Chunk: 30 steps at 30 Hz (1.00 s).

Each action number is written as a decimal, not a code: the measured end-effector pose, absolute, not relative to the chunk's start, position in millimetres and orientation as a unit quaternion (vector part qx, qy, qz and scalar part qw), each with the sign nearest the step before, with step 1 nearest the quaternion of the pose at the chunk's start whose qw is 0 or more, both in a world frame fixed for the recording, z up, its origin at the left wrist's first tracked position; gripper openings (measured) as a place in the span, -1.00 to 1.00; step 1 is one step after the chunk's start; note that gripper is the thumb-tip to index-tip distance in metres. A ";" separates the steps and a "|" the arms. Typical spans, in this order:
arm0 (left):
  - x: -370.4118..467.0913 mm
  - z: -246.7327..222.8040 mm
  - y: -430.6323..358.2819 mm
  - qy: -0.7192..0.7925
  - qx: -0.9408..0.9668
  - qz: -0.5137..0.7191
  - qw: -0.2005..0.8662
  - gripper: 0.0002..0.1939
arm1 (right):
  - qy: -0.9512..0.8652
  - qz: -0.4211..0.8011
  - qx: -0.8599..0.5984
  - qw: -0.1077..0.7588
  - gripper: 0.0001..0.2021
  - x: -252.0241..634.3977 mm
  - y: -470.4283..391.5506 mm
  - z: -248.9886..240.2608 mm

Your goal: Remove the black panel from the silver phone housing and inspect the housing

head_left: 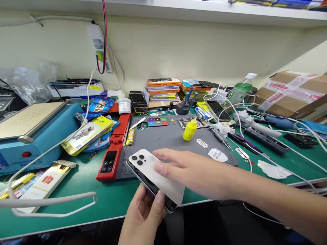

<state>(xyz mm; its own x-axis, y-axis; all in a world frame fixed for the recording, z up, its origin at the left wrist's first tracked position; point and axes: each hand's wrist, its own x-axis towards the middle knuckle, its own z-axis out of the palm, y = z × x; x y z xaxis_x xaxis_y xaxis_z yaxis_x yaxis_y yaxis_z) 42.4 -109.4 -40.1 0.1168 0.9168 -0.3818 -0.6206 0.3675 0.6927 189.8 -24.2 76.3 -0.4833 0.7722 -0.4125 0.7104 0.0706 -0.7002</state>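
Observation:
A phone body [146, 182] with a dark, shiny face rests in my left hand [145, 212], the thumb pressed on its near lower edge. Over it lies a white phone back cover [168, 185] with a camera cluster [139, 160] at its upper left corner. The cover sits skewed, so a dark strip of the phone shows along the near side. My right hand [176, 166] grips the cover, thumb on its face and fingers at the far edge. Whether cover and phone touch everywhere is hidden.
Beneath lies a grey work mat [163, 143] bearing a yellow dropper bottle [190, 129], razor blade [202, 143] and opened phone [196, 121]. A red tool with a touch panel [109, 161] borders it. Left stands a blue machine [33, 136]; right, tangled cables and a screwdriver [221, 137].

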 end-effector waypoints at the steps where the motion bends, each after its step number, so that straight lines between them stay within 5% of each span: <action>1: 42.7 -38.9 -107.7 0.396 0.184 0.538 0.721 -0.23 | -0.740 0.442 -0.507 0.031 -0.32 191.6 -27.1 75.0; 7: 48.9 -28.7 -97.1 0.387 0.172 0.570 0.704 -0.32 | -0.795 0.367 -0.482 0.021 -0.29 206.5 -33.3 63.7; 18: 77.8 -14.0 -83.5 0.448 0.052 0.604 0.657 -0.29 | -0.825 0.412 -0.385 0.038 -0.62 222.7 3.4 67.3; 30: 84.3 -22.9 -83.0 0.499 0.040 0.564 0.656 -0.19 | -0.845 0.410 -0.339 0.050 -0.58 234.2 18.8 54.8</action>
